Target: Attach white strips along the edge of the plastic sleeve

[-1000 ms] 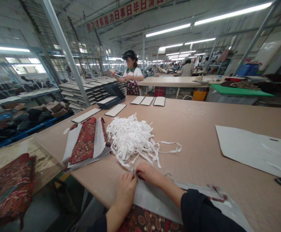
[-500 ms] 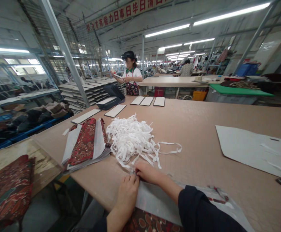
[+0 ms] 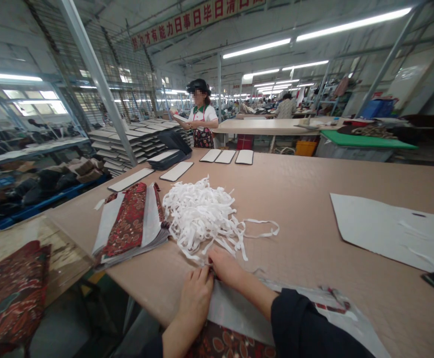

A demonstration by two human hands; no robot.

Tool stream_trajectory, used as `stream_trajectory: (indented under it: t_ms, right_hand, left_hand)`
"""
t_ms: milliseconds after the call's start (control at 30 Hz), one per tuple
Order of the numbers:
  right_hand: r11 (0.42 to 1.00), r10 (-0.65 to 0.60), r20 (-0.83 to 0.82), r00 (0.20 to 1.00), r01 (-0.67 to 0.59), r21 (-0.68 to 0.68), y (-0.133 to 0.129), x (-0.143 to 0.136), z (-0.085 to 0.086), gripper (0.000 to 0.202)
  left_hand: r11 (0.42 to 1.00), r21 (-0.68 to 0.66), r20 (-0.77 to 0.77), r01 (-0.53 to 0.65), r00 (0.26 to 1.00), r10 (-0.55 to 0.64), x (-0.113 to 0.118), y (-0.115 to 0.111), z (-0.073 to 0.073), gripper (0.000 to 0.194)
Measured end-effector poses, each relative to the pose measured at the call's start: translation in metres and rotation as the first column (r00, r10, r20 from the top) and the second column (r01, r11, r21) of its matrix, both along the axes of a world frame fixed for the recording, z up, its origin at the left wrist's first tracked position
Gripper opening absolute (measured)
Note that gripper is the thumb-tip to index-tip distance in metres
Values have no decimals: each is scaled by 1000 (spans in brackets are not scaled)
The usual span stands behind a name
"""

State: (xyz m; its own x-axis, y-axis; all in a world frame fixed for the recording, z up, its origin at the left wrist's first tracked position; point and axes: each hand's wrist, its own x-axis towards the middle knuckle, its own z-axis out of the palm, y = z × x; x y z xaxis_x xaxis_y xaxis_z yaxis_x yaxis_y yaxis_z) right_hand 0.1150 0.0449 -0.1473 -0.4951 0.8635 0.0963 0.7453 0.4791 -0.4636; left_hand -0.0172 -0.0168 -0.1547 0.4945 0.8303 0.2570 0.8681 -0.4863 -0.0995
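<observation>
At the table's near edge lies a patterned fabric piece with a pale grey backing (image 3: 235, 308). My left hand (image 3: 197, 291) rests at its left end, fingers bent and closed on that edge. Beside it, my right hand (image 3: 222, 266) is closed in a pinch at the same corner; its fingertips meet those of the left hand. What exactly lies between the fingertips is hidden. Just beyond both hands is a heap of white strips (image 3: 202, 214). A stack of red-brown patterned fabric pieces (image 3: 129, 219) lies to the left of the heap.
A large white board (image 3: 388, 223) lies on the table (image 3: 295, 199) at the right. Several pale rectangular panels (image 3: 177, 171) are along the far edge. A co-worker (image 3: 202, 114) stands behind them, holding a panel. More patterned fabric (image 3: 13, 298) hangs at lower left.
Both hands stay at the fabric's corner, with only slight finger movement. The whole view has shifted a little. The co-worker's raised hand has lowered towards the panel.
</observation>
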Motion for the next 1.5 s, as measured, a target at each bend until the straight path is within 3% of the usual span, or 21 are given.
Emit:
stream_trajectory:
  t_ms: [133, 267, 400, 500, 600, 700, 833, 900, 1000, 1067, 1167, 1233, 1267, 1367, 1433, 1500]
  right_hand:
    - [992, 13, 105, 994, -26, 122, -31, 18, 4, 17]
    - [991, 12, 227, 974, -42, 127, -71, 70, -1, 16]
    - [983, -180, 328, 927, 183, 22, -92, 133, 0, 16]
    - [936, -292, 313, 903, 338, -100, -92, 158, 7, 14]
    - [919, -302, 256, 918, 353, -178, -94, 161, 20, 11]
    - [930, -285, 169, 943, 315, -188, -107, 156, 38, 11]
    - [898, -243, 123, 962, 271, -346, -145, 162, 70, 18]
    - [867, -225, 138, 964, 263, -423, -162, 174, 87, 24]
    - [833, -176, 178, 968, 243, -497, -173, 190, 108, 35]
    - [854, -116, 165, 980, 183, -487, -165, 192, 112, 34]
    - [928, -76, 119, 990, 114, -356, -135, 173, 97, 28]
    - [962, -120, 128, 984, 147, -229, -109, 150, 73, 26]
    - [972, -156, 146, 977, 178, -153, -96, 136, 59, 25]
    - [972, -235, 204, 950, 225, 69, -66, 101, 23, 18]
    - [964, -250, 199, 948, 226, 138, -56, 88, 11, 17]
    - [967, -238, 129, 963, 223, 122, -54, 87, 10, 18]
  left_hand:
    - [997, -12, 81, 82, 993, -81, -2, 7, -2, 27]
    - [991, -106, 121, 81, 990, -68, -5, 13, 10, 25]
    - [986, -145, 153, 87, 986, -65, 3, 14, 20, 21]
    - [977, -130, 172, 171, 974, -148, 22, 12, 16, 22]
    - [949, -126, 204, 290, 943, -262, 43, 8, 10, 28]
    - [930, -133, 217, 343, 926, -310, 51, 3, 16, 26]
    - [911, -87, 220, 404, 899, -378, 41, -13, 38, 16]
    - [878, -48, 186, 476, 868, -461, 31, -27, 41, 6]
    - [801, -41, 68, 597, 802, -594, 16, -50, 24, 12]
    - [764, -88, 20, 639, 768, -640, 10, -61, 9, 19]
    - [722, -269, 50, 637, 758, -650, 14, -64, 7, 21]
    - [691, -390, 134, 609, 780, -612, 25, -54, 22, 9]
    - [703, -420, 170, 574, 811, -560, 31, -46, 32, 5]
    - [842, -358, 222, 404, 912, -343, 47, -14, 52, 23]
    - [924, -230, 205, 306, 943, -261, 51, 12, 50, 37]
    - [974, -80, 149, 213, 969, -199, 46, 39, 40, 46]
